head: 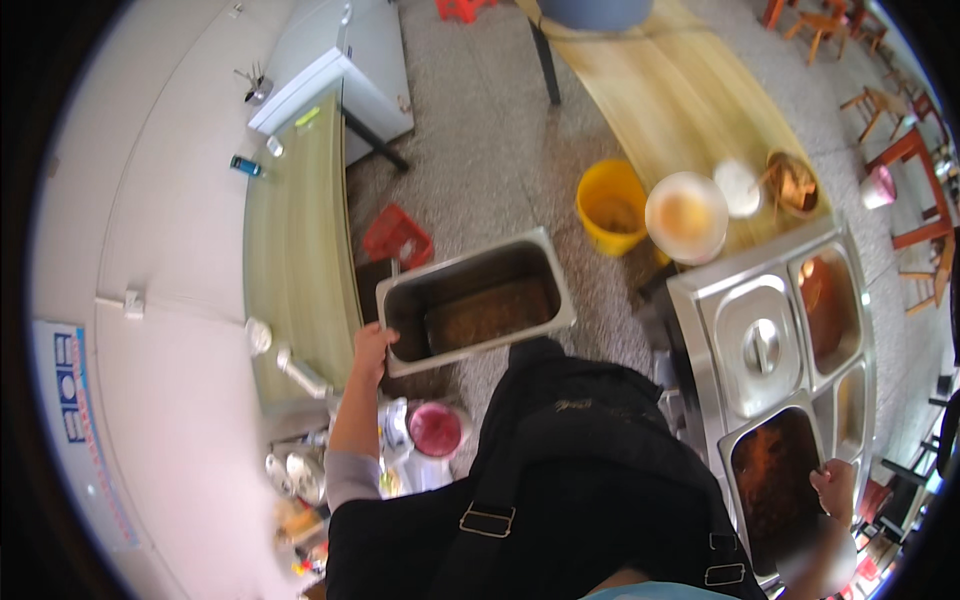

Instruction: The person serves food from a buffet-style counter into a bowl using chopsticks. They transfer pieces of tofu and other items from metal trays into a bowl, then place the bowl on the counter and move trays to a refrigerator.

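Note:
My left hand (375,349) grips the near-left end of a deep rectangular stainless-steel food pan (480,279), held out above the floor. Brownish liquid or residue covers its bottom. On my right, my right hand (834,484) is closed at the right-hand rim of a second steel pan (733,491), which sits at the steel serving counter. Dark red-brown food (772,472) fills that one. A blur hides part of its near end and my right wrist.
The steel serving counter (690,322) holds a lidded pan (757,345) and a pan of reddish sauce (827,315). Beyond are a wooden table (675,82), a yellow bucket (611,206) and a blurred white container (686,217). Leftward stand a long table (296,247) and a red basket (397,234).

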The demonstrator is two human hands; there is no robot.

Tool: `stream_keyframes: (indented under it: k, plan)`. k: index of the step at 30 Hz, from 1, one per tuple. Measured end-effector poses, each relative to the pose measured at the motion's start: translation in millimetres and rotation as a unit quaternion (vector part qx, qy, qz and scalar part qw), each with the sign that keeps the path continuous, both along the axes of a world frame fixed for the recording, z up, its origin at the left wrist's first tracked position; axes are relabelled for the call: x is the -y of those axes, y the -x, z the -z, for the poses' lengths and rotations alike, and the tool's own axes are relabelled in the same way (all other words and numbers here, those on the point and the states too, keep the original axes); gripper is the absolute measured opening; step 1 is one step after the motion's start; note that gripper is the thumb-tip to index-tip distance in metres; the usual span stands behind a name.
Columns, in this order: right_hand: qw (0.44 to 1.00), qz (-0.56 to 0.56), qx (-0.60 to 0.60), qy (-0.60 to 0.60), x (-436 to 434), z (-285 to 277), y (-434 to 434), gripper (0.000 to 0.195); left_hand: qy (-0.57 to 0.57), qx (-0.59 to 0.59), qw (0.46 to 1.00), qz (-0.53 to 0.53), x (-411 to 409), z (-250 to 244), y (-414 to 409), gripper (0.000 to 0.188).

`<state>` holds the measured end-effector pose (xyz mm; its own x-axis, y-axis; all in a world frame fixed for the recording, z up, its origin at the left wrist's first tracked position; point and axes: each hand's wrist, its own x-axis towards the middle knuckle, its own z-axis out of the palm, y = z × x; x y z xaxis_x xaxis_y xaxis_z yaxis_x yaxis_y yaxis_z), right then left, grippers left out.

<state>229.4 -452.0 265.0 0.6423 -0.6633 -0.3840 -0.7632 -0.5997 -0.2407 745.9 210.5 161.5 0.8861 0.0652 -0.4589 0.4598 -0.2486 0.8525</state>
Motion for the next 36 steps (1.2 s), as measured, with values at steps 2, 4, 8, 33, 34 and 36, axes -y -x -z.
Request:
stream_keyframes:
  k: [2,4,8,33,34,36]
  plan:
    - [0.999,-0.029,-0.026,0.0,-21,-10,-60,0.03,-0.006,0.038,0.999,0.03,-24,10,-32,0.006]
    - [0.998,0.012,-0.054,-0.025,-41,-16,-120,0.029,0.005,0.012,1.0,0.009,-23,-1,-71,0.006]
    - [0.997,-0.051,-0.017,-0.059,-65,-4,-268,0.028,0.002,0.017,0.999,-0.045,-99,17,-151,0.013]
    - [0.946,-0.302,0.108,-0.039,-106,31,-1322,0.036,0.07,0.073,0.964,-0.246,-91,-39,-757,0.009]
    - [0.948,-0.298,0.104,-0.041,-97,31,-1358,0.036,0.082,0.083,0.963,-0.243,-80,-39,-785,0.008]
    - [0.951,-0.286,0.115,-0.042,-80,38,-1431,0.034,0.102,0.079,0.961,-0.244,-69,-28,-851,0.009]
